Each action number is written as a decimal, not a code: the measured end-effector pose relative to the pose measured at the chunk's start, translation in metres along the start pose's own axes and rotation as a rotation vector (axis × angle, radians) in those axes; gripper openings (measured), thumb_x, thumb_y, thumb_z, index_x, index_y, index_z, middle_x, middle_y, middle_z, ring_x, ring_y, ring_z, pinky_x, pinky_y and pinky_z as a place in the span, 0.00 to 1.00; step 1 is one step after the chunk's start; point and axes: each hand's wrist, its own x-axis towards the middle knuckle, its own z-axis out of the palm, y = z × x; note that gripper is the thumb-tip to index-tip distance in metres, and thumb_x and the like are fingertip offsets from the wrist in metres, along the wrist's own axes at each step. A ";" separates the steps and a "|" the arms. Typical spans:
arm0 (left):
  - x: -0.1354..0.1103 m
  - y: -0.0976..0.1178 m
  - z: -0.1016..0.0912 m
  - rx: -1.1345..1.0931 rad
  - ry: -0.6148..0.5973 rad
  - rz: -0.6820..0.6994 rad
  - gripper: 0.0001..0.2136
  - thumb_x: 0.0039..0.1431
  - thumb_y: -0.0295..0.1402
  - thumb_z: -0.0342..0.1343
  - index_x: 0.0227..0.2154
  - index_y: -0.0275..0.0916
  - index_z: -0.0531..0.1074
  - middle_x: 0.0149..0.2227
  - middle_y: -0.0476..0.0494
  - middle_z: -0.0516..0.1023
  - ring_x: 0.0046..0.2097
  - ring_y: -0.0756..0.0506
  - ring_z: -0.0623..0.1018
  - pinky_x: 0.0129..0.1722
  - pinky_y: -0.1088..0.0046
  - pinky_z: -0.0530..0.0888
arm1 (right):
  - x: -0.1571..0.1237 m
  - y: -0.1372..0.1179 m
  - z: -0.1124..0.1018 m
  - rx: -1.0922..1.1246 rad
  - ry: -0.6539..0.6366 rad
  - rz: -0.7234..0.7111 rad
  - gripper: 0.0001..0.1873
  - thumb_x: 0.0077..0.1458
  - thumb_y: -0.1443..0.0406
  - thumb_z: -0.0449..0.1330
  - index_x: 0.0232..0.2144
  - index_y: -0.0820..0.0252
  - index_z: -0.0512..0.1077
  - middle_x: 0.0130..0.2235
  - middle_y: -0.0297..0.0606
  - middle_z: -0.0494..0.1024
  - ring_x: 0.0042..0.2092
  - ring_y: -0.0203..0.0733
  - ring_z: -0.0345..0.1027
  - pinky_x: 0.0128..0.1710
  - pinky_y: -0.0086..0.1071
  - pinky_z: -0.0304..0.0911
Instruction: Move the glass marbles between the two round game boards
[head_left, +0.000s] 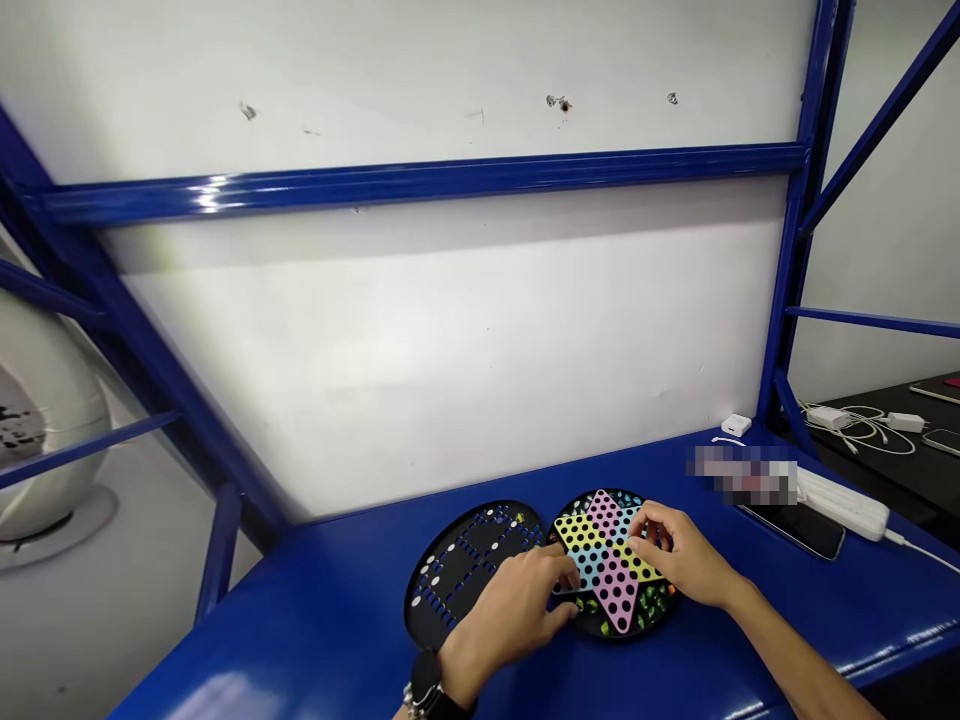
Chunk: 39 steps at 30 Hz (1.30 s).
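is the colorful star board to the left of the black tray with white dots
No, the star board lies to the right of the black tray.

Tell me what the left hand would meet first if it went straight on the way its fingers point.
Most likely the star-patterned board: the left hand points across its near-left side. It may be touching the board; depth is unclear here.

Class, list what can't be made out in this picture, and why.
In the head view:
Anything inside the left hand or right hand: hidden by fingers.
Chinese checkers board, partly: behind hands.
Whatever lies beside the phone: pixelated.
Round white object: cut off by left edge.
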 end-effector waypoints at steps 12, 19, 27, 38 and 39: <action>0.014 0.036 0.004 0.158 -0.147 -0.157 0.07 0.54 0.26 0.61 0.36 0.40 0.79 0.42 0.37 0.81 0.44 0.35 0.81 0.41 0.63 0.76 | 0.001 0.004 0.000 -0.013 0.006 -0.022 0.09 0.59 0.59 0.58 0.31 0.57 0.72 0.34 0.34 0.75 0.32 0.37 0.65 0.31 0.30 0.60; 0.014 0.043 0.010 0.230 -0.134 -0.143 0.11 0.55 0.23 0.54 0.37 0.39 0.78 0.41 0.37 0.82 0.44 0.37 0.81 0.42 0.64 0.76 | 0.000 0.002 0.000 -0.011 -0.006 -0.015 0.09 0.60 0.59 0.58 0.31 0.57 0.72 0.34 0.34 0.74 0.33 0.37 0.65 0.32 0.30 0.60; 0.014 0.034 0.016 0.209 -0.104 -0.084 0.12 0.54 0.25 0.51 0.33 0.40 0.80 0.37 0.37 0.82 0.42 0.38 0.82 0.41 0.66 0.76 | 0.000 0.000 0.002 0.008 -0.005 -0.006 0.10 0.59 0.59 0.58 0.30 0.58 0.71 0.34 0.34 0.74 0.33 0.37 0.64 0.32 0.30 0.60; 0.013 -0.043 -0.024 -0.202 0.262 -0.221 0.11 0.53 0.34 0.51 0.31 0.38 0.79 0.32 0.44 0.83 0.34 0.46 0.79 0.34 0.76 0.72 | 0.000 0.004 0.002 0.019 -0.021 0.010 0.09 0.60 0.60 0.58 0.30 0.58 0.71 0.34 0.34 0.74 0.33 0.37 0.63 0.32 0.29 0.59; 0.016 -0.056 -0.022 -0.200 0.273 -0.253 0.11 0.53 0.36 0.52 0.31 0.37 0.78 0.32 0.44 0.83 0.34 0.45 0.79 0.34 0.75 0.72 | 0.000 0.004 0.002 0.017 -0.021 0.006 0.09 0.60 0.60 0.58 0.30 0.58 0.71 0.34 0.34 0.74 0.33 0.37 0.63 0.32 0.29 0.59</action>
